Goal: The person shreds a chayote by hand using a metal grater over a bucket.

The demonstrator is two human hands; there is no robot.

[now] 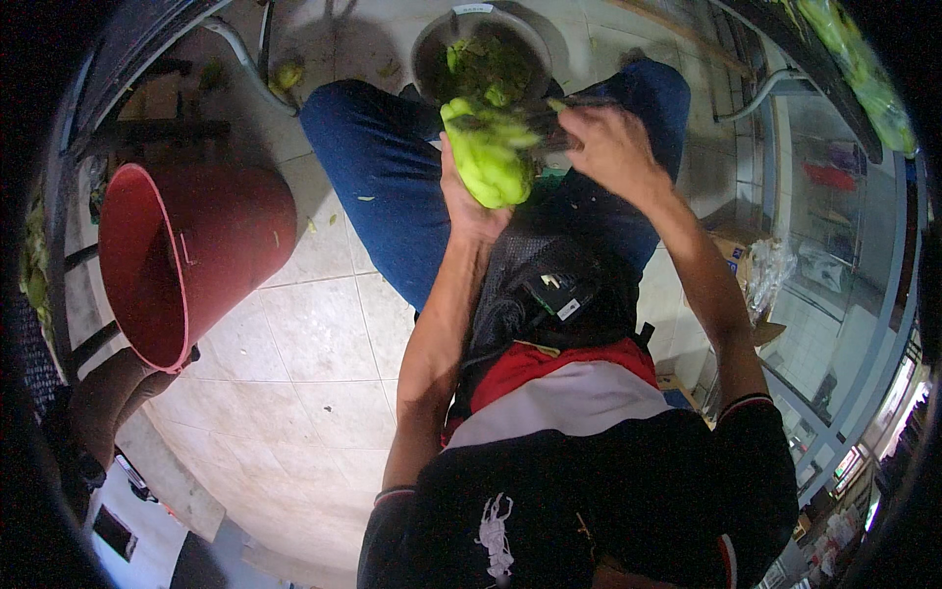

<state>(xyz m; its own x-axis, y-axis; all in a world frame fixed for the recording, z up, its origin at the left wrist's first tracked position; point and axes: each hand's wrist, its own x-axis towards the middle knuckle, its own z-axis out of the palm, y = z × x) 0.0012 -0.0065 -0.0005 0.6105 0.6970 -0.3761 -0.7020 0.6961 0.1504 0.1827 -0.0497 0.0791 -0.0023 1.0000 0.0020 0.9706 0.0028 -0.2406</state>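
My left hand (473, 201) is wrapped round a light green, lumpy vegetable (481, 162), holding it up between my knees. The vegetable's right side is smeared by motion, and its exact kind is hard to tell. Just to its right is my right hand (610, 145), its fingers closed. A thin, dark, blurred thing shows by those fingers, too smeared to name. Beyond the vegetable stands a round grey tub (424, 47) with dark green leafy scraps (491, 69) inside.
A large red bucket (235, 216) lies tilted on its side at the left. Dark-framed tables with curved metal legs (240, 59) stand at both sides. Wrapped greens (849, 59) lie at the upper right. A cardboard box and clear plastic (770, 275) sit at right. Scraps dot the tiled floor (324, 334).
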